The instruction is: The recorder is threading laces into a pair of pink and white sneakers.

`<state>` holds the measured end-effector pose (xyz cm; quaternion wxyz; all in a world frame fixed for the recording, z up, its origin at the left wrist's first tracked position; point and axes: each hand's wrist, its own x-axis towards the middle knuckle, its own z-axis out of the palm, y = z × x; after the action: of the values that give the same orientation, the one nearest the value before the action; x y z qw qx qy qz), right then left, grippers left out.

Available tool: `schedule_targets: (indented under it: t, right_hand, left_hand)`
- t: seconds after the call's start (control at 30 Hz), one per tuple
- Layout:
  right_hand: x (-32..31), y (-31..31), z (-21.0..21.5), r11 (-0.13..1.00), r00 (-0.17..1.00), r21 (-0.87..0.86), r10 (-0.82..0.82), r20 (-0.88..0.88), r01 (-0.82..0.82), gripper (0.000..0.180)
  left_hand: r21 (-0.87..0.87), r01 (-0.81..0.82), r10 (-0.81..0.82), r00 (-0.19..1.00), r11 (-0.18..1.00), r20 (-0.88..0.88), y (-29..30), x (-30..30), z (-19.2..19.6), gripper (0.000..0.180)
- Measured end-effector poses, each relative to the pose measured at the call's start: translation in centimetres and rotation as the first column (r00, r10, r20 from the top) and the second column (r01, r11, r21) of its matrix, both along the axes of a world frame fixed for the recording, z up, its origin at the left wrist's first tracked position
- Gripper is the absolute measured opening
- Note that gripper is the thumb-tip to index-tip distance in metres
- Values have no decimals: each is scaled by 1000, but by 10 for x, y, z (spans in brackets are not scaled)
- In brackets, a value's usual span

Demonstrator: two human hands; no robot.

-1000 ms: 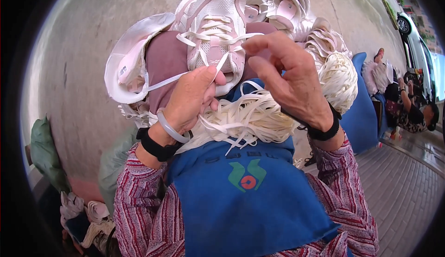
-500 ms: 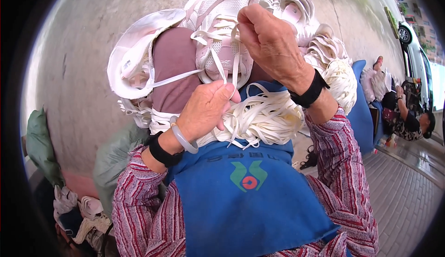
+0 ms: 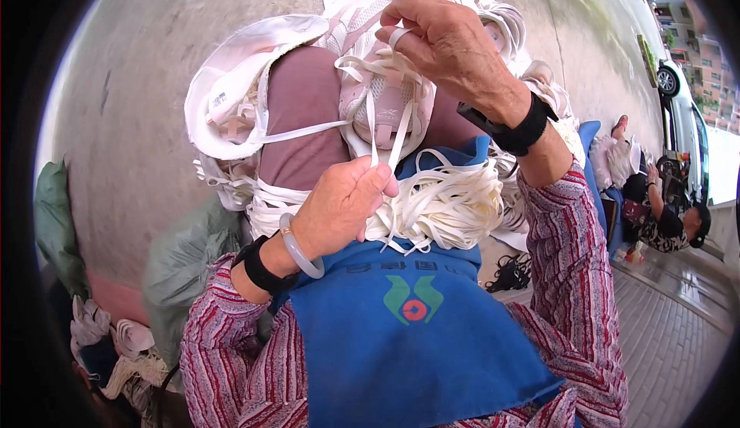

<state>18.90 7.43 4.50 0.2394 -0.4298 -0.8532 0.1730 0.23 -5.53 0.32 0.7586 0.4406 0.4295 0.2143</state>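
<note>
Right hand [image 3: 455,42]: fingers closed, pinching a white flat lace [image 3: 383,123] at the upper eyelets of the pale pink shoe [image 3: 378,81]. Left hand [image 3: 339,204]: fingers curled shut on the lace's two free ends, just below the shoe's tongue. The shoe rests on the lap, above the blue apron [image 3: 416,335], its toe pointing away from the wearer. A heap of loose white laces [image 3: 447,204] lies between shoe and apron. A white shoe upper [image 3: 231,96] sits left of the shoe.

Judgement: lacing appears well advanced, with crossings visible down the front; top eyelets and tying remain outstanding.
</note>
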Motion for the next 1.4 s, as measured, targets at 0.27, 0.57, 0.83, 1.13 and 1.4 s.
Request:
schedule_targets:
  t: [0.27,0.57,0.83,1.13,1.4]
  right_hand:
    - [-35,13,-15,996,857,-57,93,506,-74,18]
    - [-18,16,-32,978,965,114,147,217,-174,11]
    - [17,0,7,857,987,-508,-148,-70,92,22]
    - [-11,9,-14,950,959,250,-232,165,187,19]
    - [5,18,-23,976,980,122,-190,63,181,18]
  left_hand:
    - [68,35,-36,999,997,15,-5,6,-7,43]
    - [62,83,-81,996,995,-33,-7,-4,2,41]
    - [-86,-24,30,997,996,69,-13,-26,4,39]
    - [-251,6,55,971,968,234,-13,-35,29,36]
    - [-158,28,13,967,987,254,-3,-54,52,34]
